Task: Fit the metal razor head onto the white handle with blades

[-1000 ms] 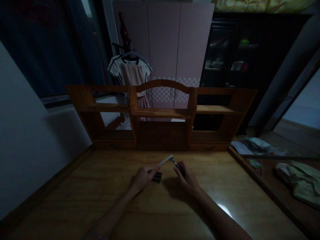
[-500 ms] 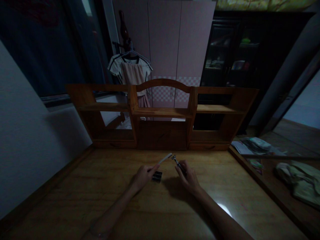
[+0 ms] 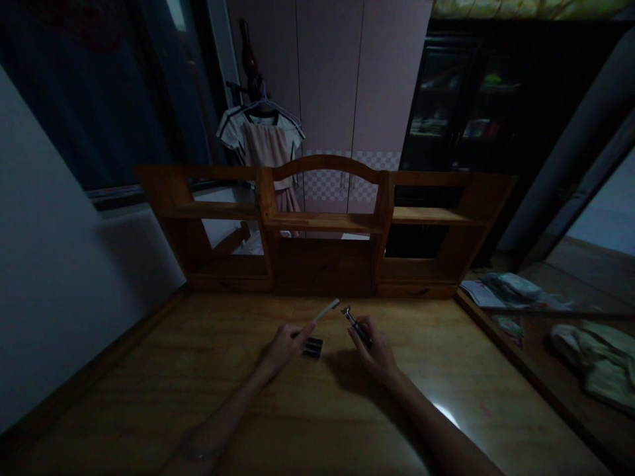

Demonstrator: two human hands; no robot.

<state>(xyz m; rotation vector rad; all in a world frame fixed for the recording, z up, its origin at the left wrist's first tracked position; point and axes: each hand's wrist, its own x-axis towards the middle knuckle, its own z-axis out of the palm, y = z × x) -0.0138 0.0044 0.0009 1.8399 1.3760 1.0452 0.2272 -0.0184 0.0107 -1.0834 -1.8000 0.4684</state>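
A white toothbrush is pinched in my left hand, its bristled head pointing up and to the right. My right hand grips a razor by its dark handle, with the metallic head up and to the left. The two heads face each other with a small gap between them. Below and beside my left fingers, a small black case with ridged sections lies on the wooden table.
A wooden shelf unit stands along the table's back edge. On the right, papers and a pale green cloth bag lie beyond the table's raised edge. Clothes hang behind the shelf.
The toothbrush head has moved slightly left, away from the razor head, so the gap between them is a little wider. Both hands keep their hold, and the view has shifted slightly.
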